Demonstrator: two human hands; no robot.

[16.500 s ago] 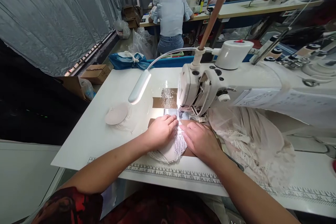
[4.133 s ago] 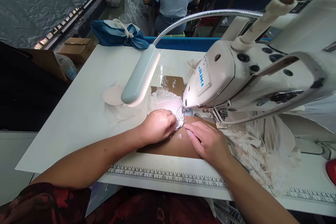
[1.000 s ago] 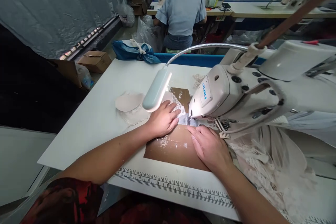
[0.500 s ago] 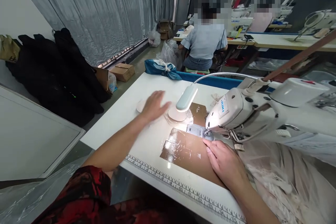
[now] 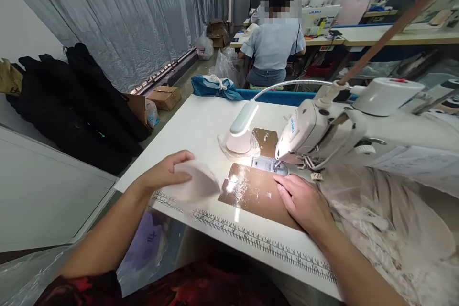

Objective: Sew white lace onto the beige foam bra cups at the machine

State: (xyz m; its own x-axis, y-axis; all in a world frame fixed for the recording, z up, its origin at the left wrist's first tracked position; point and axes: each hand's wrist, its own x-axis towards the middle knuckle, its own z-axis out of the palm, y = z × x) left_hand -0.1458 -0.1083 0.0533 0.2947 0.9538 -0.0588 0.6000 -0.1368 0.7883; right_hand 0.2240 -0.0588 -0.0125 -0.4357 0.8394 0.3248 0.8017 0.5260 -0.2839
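My left hand [image 5: 167, 170] is closed, fingers and thumb pinching a pale bra cup [image 5: 195, 182] above the table's left front part; motion blurs the cup. My right hand [image 5: 299, 198] lies flat with fingers stretched on the brown tape-covered board [image 5: 254, 196], its fingertips just in front of the sewing machine's needle plate [image 5: 263, 164]. No thing shows in that hand. Another pale cup [image 5: 239, 143] with lace around it lies left of the sewing machine [image 5: 304, 124], partly under the lamp head [image 5: 244, 118].
A ruler strip [image 5: 244, 232] runs along the front edge of the white table [image 5: 172, 138]. Sheer pale fabric and lace [image 5: 380, 224] are heaped on the right. A tied blue cloth [image 5: 217, 87] lies at the back edge. Beyond it, a person [image 5: 274, 45] sits at another machine.
My left hand has come back toward me and downward, and now holds a pale cup. My right hand stays by the needle plate. The whole view has shifted slightly.
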